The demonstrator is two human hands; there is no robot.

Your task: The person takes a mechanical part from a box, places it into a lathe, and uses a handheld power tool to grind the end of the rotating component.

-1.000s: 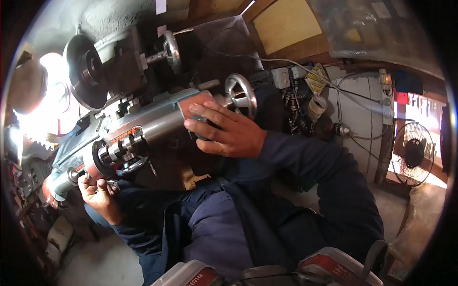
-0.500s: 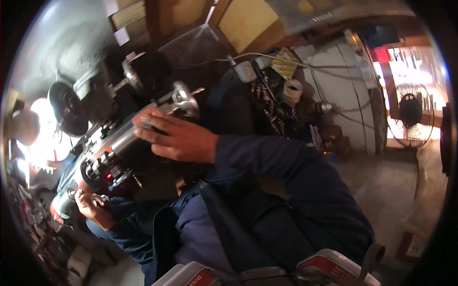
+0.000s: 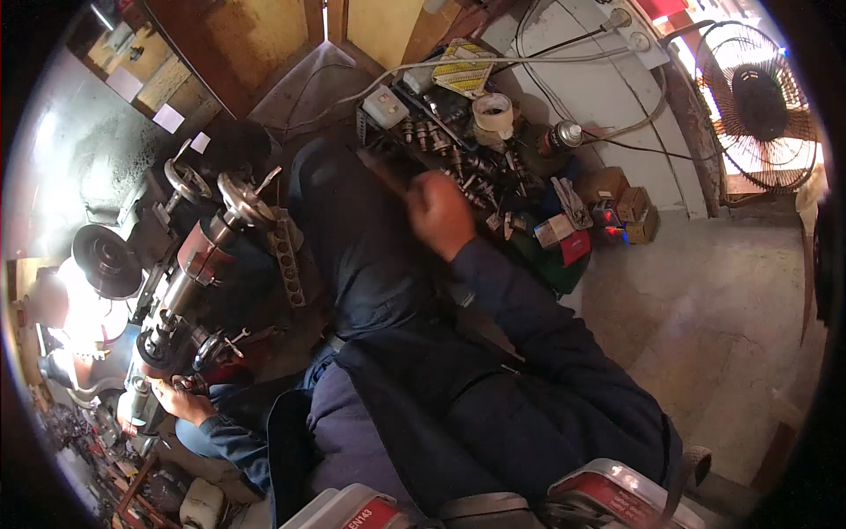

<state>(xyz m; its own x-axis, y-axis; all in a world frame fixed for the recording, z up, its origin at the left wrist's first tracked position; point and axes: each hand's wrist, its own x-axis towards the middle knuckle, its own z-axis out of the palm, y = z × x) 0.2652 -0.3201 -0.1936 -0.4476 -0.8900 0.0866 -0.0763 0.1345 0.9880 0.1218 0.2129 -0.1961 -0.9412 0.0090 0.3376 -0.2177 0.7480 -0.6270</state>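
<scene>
Fingers of the right hand [image 3: 439, 214], blurred, state untellable, are nearing cluttered tool bits [image 3: 458, 163]; left hand [image 3: 181, 398] is gripping the lathe [image 3: 189, 282]; reaching slowly seems best

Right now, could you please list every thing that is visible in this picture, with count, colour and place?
lathe: one, grey metal, left
handwheels: two, silver, lathe's upper end
lamp: one, bright, far left
tape roll: one, beige, top centre
metal parts pile: many, dark, beneath the tape
small boxes: several, brown and red, right of the pile
fan: one, dark, upper right
cables: several, white and black, top wall
left hand: at the lathe's lower end
right hand: blurred, raised near the parts pile
</scene>
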